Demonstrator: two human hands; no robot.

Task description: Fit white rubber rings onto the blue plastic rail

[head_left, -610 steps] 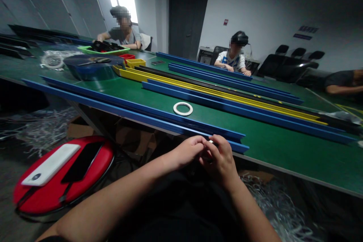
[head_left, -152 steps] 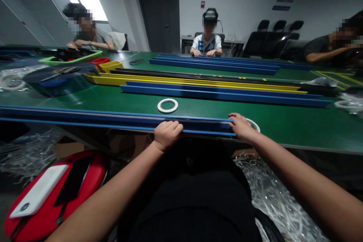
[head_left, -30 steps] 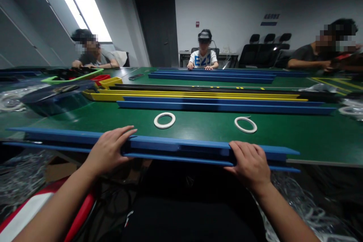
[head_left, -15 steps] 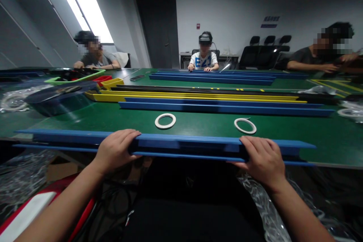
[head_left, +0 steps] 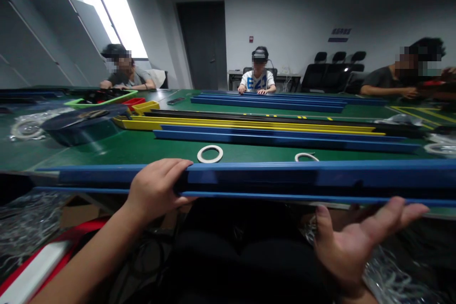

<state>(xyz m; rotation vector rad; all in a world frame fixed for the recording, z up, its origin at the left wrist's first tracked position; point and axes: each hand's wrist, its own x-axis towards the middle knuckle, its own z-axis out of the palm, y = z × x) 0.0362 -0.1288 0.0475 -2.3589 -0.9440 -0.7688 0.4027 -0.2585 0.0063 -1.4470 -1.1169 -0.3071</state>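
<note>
A long blue channel-shaped profile (head_left: 256,179) lies across my front, along the near edge of the table. My left hand (head_left: 155,190) is closed around it left of its middle, fingers over the top edge and thumb at the lower one. Below the right part of the profile, my right hand (head_left: 351,247) is open, palm up with its fingers spread; whether the fingertips touch the lower edge I cannot tell. Just behind the profile is a white tape ring (head_left: 210,154). A second white tape ring (head_left: 306,156) is partly hidden by the profile.
More blue profiles (head_left: 285,140) and yellow profiles (head_left: 249,126) lie across the green table (head_left: 171,152). A large dark blue roll (head_left: 83,126) stands at the left, near a green-rimmed tray (head_left: 101,99). Several people sit around the table. Clear plastic wrapping (head_left: 28,232) lies below.
My right hand has let go of the blue profile and turned palm up below it. The profile's right part has moved nearer and reaches further right. My left hand keeps its grip.
</note>
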